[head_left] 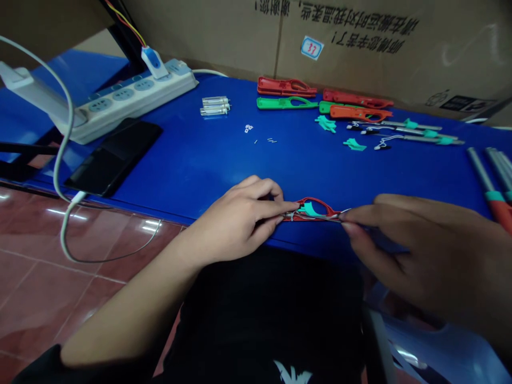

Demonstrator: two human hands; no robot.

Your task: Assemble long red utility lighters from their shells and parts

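Note:
At the table's near edge lies a red lighter casing point(330, 209), an open half shell with a loop-shaped opening. A teal trigger piece point(308, 209) sits inside it, with small whitish parts at its left. My left hand point(250, 213) is closed on the casing's left end, index finger pressing near the trigger piece and thumb at the lower edge. From the right, my right hand point(384, 229) pinches a thin silvery piece point(326, 217) lying along the casing; whether this is tweezers or a lighter part, I cannot tell.
Behind are red casings point(284, 85), green casings point(286, 103), teal triggers point(326, 124), metal tubes with wires point(428, 138), clear cartridges point(215, 105) and tiny parts point(272, 141). A power strip point(132, 98) and black phone point(114, 154) lie left; finished-looking lighters point(486, 176) right; a cardboard box point(360, 48) stands behind.

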